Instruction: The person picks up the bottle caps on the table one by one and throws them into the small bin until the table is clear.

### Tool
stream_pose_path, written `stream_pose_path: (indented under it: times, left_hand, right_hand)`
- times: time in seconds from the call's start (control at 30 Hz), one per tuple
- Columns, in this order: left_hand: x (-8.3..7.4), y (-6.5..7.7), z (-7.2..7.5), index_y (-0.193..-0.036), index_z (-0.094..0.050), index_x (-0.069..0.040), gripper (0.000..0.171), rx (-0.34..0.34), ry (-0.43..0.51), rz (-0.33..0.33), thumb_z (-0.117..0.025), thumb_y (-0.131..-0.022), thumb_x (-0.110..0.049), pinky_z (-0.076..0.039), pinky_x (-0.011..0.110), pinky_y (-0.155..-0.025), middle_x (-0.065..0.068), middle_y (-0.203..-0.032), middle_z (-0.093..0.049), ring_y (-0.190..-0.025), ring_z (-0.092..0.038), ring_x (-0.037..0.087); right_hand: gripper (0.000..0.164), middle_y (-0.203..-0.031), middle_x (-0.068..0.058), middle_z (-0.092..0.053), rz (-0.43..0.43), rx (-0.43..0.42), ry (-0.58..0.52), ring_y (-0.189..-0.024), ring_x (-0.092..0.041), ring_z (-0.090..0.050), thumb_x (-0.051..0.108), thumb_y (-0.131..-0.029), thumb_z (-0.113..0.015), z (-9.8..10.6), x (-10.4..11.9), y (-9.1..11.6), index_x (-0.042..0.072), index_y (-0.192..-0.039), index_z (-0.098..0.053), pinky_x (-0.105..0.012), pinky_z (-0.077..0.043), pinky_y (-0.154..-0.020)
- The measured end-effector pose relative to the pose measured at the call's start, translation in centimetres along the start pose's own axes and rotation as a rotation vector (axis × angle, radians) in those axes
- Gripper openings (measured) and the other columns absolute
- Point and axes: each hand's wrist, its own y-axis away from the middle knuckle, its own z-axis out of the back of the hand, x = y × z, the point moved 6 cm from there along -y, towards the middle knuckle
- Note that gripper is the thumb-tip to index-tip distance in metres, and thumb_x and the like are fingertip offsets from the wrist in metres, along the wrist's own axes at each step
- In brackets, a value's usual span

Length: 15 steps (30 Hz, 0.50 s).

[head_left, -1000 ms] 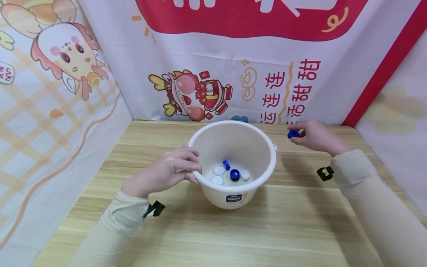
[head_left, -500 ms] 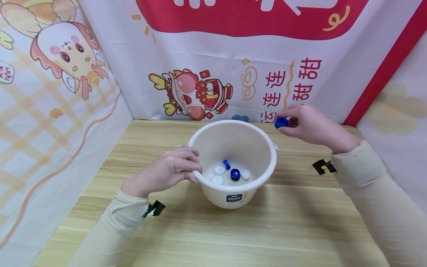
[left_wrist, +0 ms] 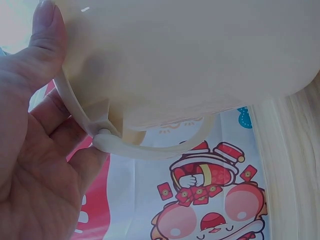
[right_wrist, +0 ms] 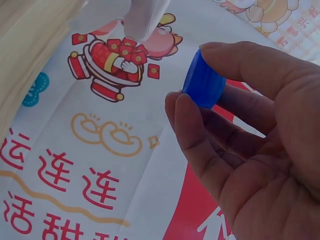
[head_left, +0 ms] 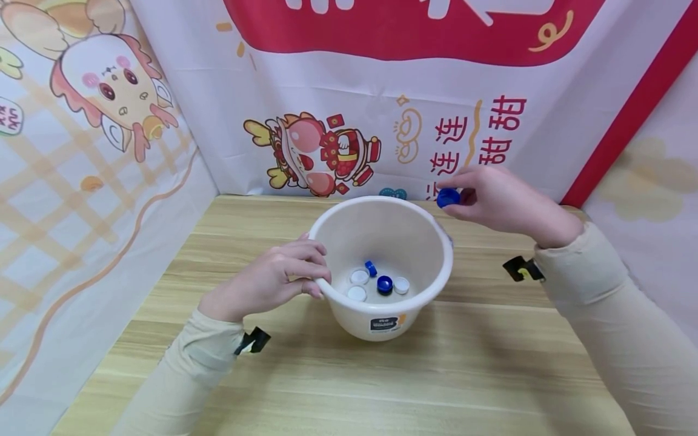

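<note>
A cream plastic bucket (head_left: 376, 324) stands upright mid-table. My left hand (head_left: 278, 272) grips its left rim, thumb on the outside wall and fingers over the edge; the left wrist view shows the bucket's handle (left_wrist: 150, 151) hanging beside those fingers. To the right of the bucket and above its rim, my right hand (head_left: 493, 197) pinches a blue bottle cap (right_wrist: 204, 80) between thumb and fingertips. On the bucket's floor lie several caps: a blue cap on its side (head_left: 371, 268), a blue cap with a dark base (head_left: 384, 284), and white caps (head_left: 357, 293).
The wood-grain table (head_left: 382, 387) ends at a printed cloth backdrop (head_left: 327, 79) behind the bucket. Another patterned cloth (head_left: 98, 212) hangs on the left, and a pale one (head_left: 649, 181) on the right. Black straps (head_left: 253, 341) sit at both wrists.
The right hand has lifted the blue bottle cap from near the table's back right and carried it leftward toward the bucket. The left hand and bucket have stayed in place.
</note>
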Motion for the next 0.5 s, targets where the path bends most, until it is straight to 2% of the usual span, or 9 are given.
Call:
stream_pose_path:
  times: [0.2,0.5]
  left_hand:
    - [0.1,0.0,0.0,-0.104,-0.078,-0.013,0.028,0.01,-0.005,0.022,-0.081,-0.077,-0.019,-0.029,0.049,-0.115,0.0,-0.108,-0.067,-0.114,-0.056,0.021]
    - [0.2,0.0,-0.1,-0.104,-0.078,-0.013,0.028,0.007,0.003,0.011,-0.081,-0.077,-0.019,-0.028,0.049,-0.116,0.0,-0.109,-0.067,-0.113,-0.057,0.024]
  right_hand:
    - [0.045,-0.108,-0.01,-0.068,0.031,0.004,-0.005,-0.075,-0.019,-0.059,0.014,-0.083,-0.082,-0.2,0.7,-0.3,0.008,-0.126,-0.068,-0.029,-0.057,-0.061]
    - [0.045,-0.108,-0.009,-0.069,0.059,0.014,-0.013,-0.075,-0.019,-0.061,0.011,-0.083,-0.082,-0.7,1.6,-0.7,0.007,-0.126,-0.069,-0.028,-0.058,-0.062]
